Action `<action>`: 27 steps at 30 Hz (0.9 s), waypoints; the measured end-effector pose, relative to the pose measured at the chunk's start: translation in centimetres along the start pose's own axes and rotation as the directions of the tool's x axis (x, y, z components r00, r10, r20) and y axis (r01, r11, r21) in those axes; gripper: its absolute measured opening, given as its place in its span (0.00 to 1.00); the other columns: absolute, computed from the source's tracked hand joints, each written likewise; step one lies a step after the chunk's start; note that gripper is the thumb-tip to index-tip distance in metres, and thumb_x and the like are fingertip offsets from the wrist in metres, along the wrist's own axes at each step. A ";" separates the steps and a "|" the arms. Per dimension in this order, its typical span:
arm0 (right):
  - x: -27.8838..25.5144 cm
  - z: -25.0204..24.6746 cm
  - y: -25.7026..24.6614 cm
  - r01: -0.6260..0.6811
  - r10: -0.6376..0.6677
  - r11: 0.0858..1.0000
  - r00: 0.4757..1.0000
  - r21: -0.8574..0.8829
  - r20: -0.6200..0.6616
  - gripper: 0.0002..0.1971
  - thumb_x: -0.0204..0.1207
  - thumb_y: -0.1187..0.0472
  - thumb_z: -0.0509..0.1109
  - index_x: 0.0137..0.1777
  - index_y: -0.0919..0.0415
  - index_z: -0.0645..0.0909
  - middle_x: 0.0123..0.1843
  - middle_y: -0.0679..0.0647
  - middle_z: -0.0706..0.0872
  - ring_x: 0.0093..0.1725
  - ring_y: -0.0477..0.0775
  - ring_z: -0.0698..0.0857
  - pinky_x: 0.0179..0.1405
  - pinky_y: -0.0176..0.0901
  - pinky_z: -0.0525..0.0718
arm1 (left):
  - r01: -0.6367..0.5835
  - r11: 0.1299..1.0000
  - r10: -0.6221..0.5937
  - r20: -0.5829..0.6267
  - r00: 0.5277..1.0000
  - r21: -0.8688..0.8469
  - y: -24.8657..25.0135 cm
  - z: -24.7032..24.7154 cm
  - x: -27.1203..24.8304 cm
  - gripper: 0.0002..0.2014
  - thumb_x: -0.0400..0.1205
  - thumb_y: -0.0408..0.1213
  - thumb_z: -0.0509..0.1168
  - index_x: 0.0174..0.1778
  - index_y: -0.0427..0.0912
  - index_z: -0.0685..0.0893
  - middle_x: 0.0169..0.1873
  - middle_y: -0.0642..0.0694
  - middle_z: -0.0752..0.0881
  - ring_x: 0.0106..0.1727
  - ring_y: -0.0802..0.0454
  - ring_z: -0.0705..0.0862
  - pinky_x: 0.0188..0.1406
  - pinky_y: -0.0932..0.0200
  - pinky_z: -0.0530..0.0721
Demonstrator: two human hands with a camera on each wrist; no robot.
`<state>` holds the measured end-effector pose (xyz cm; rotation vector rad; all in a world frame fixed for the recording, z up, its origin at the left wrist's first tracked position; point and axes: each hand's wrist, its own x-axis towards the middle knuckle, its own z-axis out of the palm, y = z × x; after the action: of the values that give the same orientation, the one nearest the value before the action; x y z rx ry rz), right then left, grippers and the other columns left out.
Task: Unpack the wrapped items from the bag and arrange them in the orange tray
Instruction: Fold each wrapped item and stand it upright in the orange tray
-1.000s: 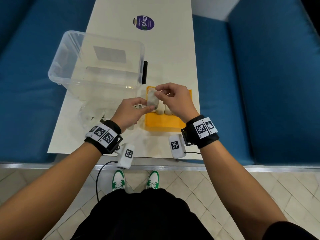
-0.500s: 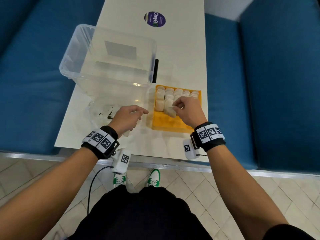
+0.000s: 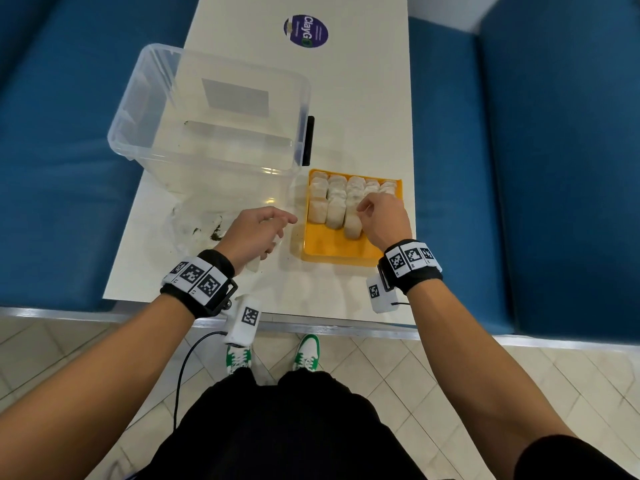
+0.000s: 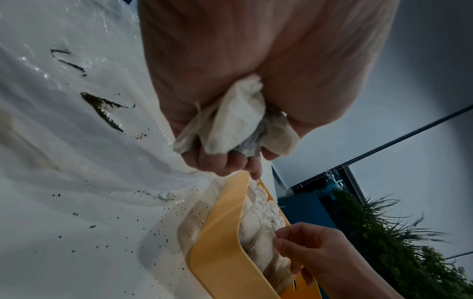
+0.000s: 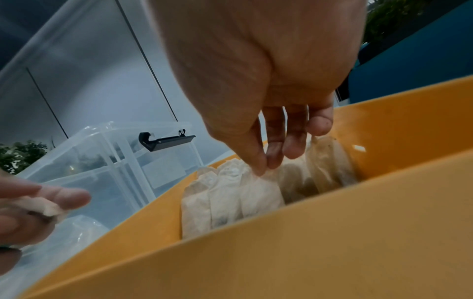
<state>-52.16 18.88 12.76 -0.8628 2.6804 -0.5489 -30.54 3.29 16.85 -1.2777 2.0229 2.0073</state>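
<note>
The orange tray (image 3: 332, 244) lies on the white table with several white wrapped items (image 3: 335, 197) standing in rows at its far end. My right hand (image 3: 363, 211) pinches the top of one wrapped item (image 3: 352, 227) at the front of the rows; the right wrist view shows thumb and forefinger (image 5: 263, 165) on that item's (image 5: 258, 194) upper edge. My left hand (image 3: 273, 230) hovers just left of the tray and grips a bunch of wrapped items (image 4: 235, 121) in its fist. The crumpled clear bag (image 3: 194, 227) lies flat under and left of it.
A clear plastic box (image 3: 207, 133) with a black latch (image 3: 307, 140) stands behind the bag and tray. A purple sticker (image 3: 306, 31) is at the table's far end. Dark crumbs (image 4: 102, 109) speckle the bag. Blue seats flank the table.
My right hand has carried one wrapped item from between both hands down into the tray's front row. My left hand has drawn back to the left, still holding its bunch.
</note>
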 end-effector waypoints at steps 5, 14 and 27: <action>0.2 -0.1 -0.1 -0.013 0.014 0.999 1.000 0.045 -0.022 0.05 0.80 0.62 0.71 0.50 0.55 0.89 0.46 0.52 0.88 0.44 0.52 0.86 0.42 0.43 0.84 | 0.077 0.993 -0.078 -0.001 0.997 -0.093 0.5 0.3 0.4 0.17 0.87 0.30 0.59 0.61 0.49 0.90 0.41 0.45 0.84 0.30 0.52 0.77 0.29 0.60 0.74; 0.1 -0.8 -0.5 -0.039 0.043 0.995 0.998 0.093 -0.042 0.09 0.81 0.66 0.67 0.52 0.58 0.88 0.46 0.53 0.88 0.45 0.53 0.86 0.44 0.43 0.86 | 0.038 0.990 -0.039 0.000 0.999 -0.136 1.0 0.9 0.9 0.10 0.91 0.37 0.65 0.65 0.37 0.79 0.43 0.41 0.93 0.30 0.52 0.80 0.29 0.59 0.79; -3.4 -3.1 -6.1 0.196 -0.267 0.865 0.959 0.461 0.093 0.12 0.79 0.48 0.78 0.54 0.56 0.90 0.45 0.45 0.91 0.41 0.34 0.84 0.44 0.30 0.83 | -0.030 0.966 0.036 0.017 0.999 -0.256 2.2 2.9 0.9 0.14 0.91 0.49 0.65 0.56 0.41 0.88 0.35 0.43 0.90 0.27 0.51 0.79 0.27 0.59 0.74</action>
<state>-47.61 17.23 18.65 -1.0391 2.1838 -1.0596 -33.88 4.92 17.66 -1.2609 1.8344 2.3494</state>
